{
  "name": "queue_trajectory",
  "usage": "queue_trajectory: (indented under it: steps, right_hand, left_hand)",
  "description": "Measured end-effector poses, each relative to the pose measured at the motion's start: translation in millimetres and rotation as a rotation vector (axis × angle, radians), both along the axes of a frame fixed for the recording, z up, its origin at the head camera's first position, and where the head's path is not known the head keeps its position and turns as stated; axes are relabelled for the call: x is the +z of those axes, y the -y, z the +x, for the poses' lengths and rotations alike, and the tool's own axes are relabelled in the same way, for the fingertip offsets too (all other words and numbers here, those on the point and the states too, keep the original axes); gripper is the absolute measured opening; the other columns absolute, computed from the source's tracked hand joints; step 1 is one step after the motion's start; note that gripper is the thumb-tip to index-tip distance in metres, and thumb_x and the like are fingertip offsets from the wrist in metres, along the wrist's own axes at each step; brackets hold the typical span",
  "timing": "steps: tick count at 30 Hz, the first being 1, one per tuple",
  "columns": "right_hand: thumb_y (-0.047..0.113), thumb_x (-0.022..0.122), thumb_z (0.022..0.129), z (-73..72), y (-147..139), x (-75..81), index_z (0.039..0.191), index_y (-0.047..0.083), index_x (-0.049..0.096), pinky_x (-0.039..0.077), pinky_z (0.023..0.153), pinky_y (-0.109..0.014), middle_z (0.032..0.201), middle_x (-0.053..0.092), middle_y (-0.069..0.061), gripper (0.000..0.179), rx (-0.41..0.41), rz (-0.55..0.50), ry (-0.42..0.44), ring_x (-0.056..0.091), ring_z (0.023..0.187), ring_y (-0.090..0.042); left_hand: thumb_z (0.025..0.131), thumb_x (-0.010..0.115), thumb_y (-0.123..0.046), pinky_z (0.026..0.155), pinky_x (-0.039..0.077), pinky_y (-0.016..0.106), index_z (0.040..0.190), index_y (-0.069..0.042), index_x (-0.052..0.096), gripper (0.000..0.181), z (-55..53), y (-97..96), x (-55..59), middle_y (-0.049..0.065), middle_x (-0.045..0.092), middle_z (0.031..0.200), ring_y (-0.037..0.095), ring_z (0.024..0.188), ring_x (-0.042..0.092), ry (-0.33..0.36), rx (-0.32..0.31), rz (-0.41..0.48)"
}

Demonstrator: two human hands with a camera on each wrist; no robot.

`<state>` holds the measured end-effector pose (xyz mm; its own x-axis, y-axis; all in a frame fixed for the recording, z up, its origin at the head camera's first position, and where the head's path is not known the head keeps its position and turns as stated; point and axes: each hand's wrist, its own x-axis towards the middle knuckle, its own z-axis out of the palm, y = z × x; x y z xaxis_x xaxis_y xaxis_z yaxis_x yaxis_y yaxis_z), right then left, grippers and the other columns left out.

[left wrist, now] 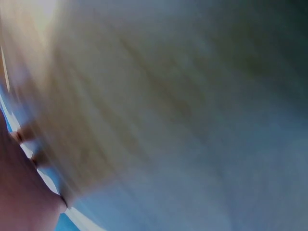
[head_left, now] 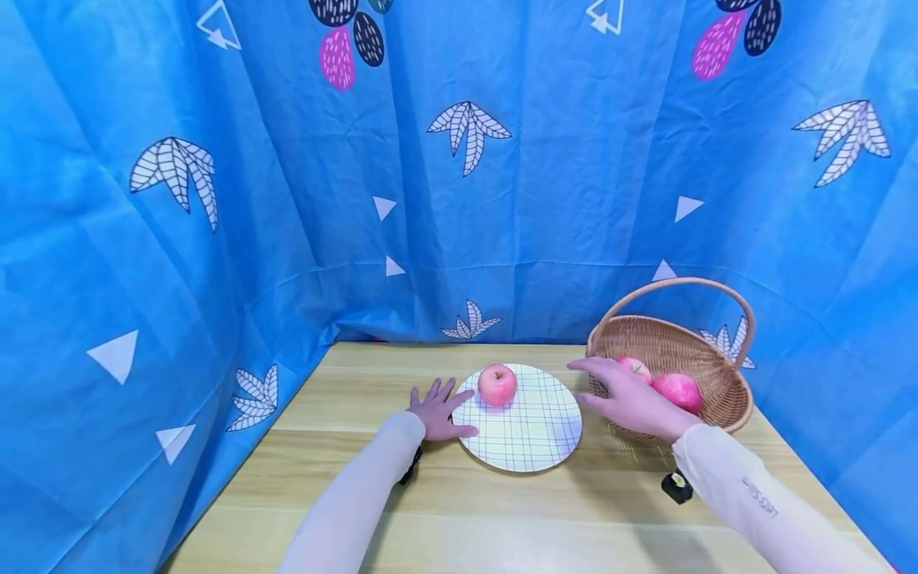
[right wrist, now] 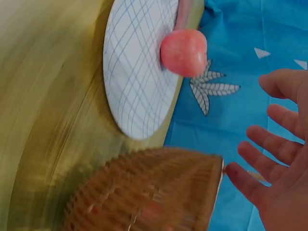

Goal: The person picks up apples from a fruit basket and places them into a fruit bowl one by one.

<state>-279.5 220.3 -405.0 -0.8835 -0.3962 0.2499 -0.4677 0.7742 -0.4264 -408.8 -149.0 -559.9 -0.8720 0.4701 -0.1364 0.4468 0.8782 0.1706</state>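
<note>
One apple (head_left: 497,385) sits on the far left part of a round white plate (head_left: 531,430) with a blue grid pattern. My left hand (head_left: 437,412) lies at the plate's left edge with its fingers spread, holding nothing. Between the plate and a wicker basket (head_left: 674,335) my right hand (head_left: 631,396) hovers with its fingers extended and nothing in them. Two apples (head_left: 677,391) show inside the basket, partly hidden by that hand. The right wrist view shows the apple (right wrist: 184,53) on the plate, and the open palm above the basket's rim.
A light wooden table (head_left: 459,510) carries everything. Blue patterned cloth (head_left: 459,199) hangs behind and at both sides. The basket's tall arched handle (head_left: 674,281) rises at the right. The left wrist view is mostly blurred tabletop (left wrist: 144,96).
</note>
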Motion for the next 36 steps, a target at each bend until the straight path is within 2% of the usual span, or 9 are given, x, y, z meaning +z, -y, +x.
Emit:
queue_trajectory:
  steps: [5,7,12,18,24,27,30,32,36]
  right_hand:
    - [0.024,0.069,0.097,5.3,-21.3,-1.9,0.143,0.011,0.056,0.049,0.102,-0.052,0.136,0.062,-0.009,0.050,-0.003,0.003,-0.035,0.057,0.122,-0.028]
    - [0.025,0.069,0.097,8.4,-30.3,-3.9,0.143,0.009,0.056,0.050,0.100,-0.052,0.135,0.062,-0.011,0.050,-0.006,0.004,-0.043,0.058,0.120,-0.027]
    - [0.029,0.066,0.099,18.9,-51.4,-8.5,0.146,0.009,0.051,0.054,0.095,-0.051,0.132,0.064,-0.014,0.053,-0.025,0.005,0.007,0.064,0.116,-0.029]
    - [0.035,0.065,0.099,28.8,-67.7,-9.2,0.149,0.006,0.047,0.057,0.087,-0.042,0.109,0.071,-0.001,0.059,-0.052,0.041,0.076,0.067,0.098,-0.012]
    - [0.042,0.062,0.100,31.5,-73.0,-8.6,0.143,0.009,0.052,0.056,0.088,-0.044,0.117,0.068,-0.003,0.056,-0.021,0.104,0.159,0.065,0.100,-0.011]
    - [0.042,0.063,0.099,32.1,-73.3,-9.6,0.143,0.012,0.052,0.055,0.091,-0.047,0.123,0.066,-0.003,0.054,0.000,0.111,0.176,0.065,0.104,-0.015]
    - [0.042,0.063,0.099,32.8,-73.7,-10.2,0.141,0.011,0.054,0.053,0.097,-0.052,0.131,0.065,-0.007,0.053,0.013,0.121,0.170,0.066,0.113,-0.025]
    - [0.043,0.062,0.099,34.2,-72.9,-9.1,0.140,0.007,0.056,0.048,0.103,-0.057,0.138,0.062,-0.014,0.055,0.014,0.134,0.180,0.062,0.123,-0.035]
    - [0.046,0.061,0.099,37.0,-71.5,-6.2,0.139,0.002,0.058,0.041,0.107,-0.061,0.142,0.057,-0.023,0.060,0.013,0.160,0.195,0.051,0.134,-0.045]
  left_hand:
    - [0.071,0.032,-0.100,0.114,-0.003,0.076,0.158,-0.052,0.014,0.101,-1.6,0.3,-2.7,-0.001,-0.001,0.171,0.035,0.157,-0.003,-0.002,0.002,0.004]
    - [0.072,0.033,-0.099,0.114,-0.003,0.076,0.158,-0.052,0.014,0.100,-1.6,0.2,-2.2,-0.001,-0.001,0.171,0.035,0.157,-0.003,-0.006,0.003,0.009]
    - [0.072,0.035,-0.099,0.114,-0.004,0.076,0.158,-0.052,0.014,0.100,-0.4,-0.8,1.1,-0.001,-0.002,0.171,0.035,0.157,-0.005,0.001,0.003,0.015]
    - [0.073,0.037,-0.098,0.113,-0.004,0.077,0.159,-0.048,0.018,0.101,4.8,-1.1,9.0,0.002,0.001,0.172,0.037,0.157,-0.003,0.020,0.002,0.034]
    - [0.074,0.037,-0.097,0.115,-0.005,0.075,0.159,-0.048,0.015,0.101,9.0,-1.2,12.8,0.001,-0.001,0.172,0.036,0.157,-0.005,0.030,0.011,0.002]
    - [0.075,0.038,-0.096,0.114,-0.003,0.076,0.160,-0.044,0.019,0.101,13.7,-2.0,18.3,0.004,0.003,0.172,0.038,0.157,-0.001,0.026,0.008,0.009]
    - [0.075,0.038,-0.096,0.114,-0.002,0.076,0.160,-0.043,0.021,0.101,15.7,-2.4,20.5,0.004,0.004,0.171,0.038,0.157,0.000,0.026,0.006,0.027]
    - [0.073,0.037,-0.097,0.114,-0.003,0.076,0.160,-0.045,0.019,0.102,12.4,-1.8,17.0,0.003,0.002,0.172,0.037,0.157,-0.002,0.030,0.005,0.024]
    - [0.071,0.034,-0.099,0.113,-0.004,0.077,0.159,-0.046,0.018,0.104,6.6,-0.8,9.4,0.001,0.000,0.172,0.037,0.157,-0.003,0.022,0.004,0.019]
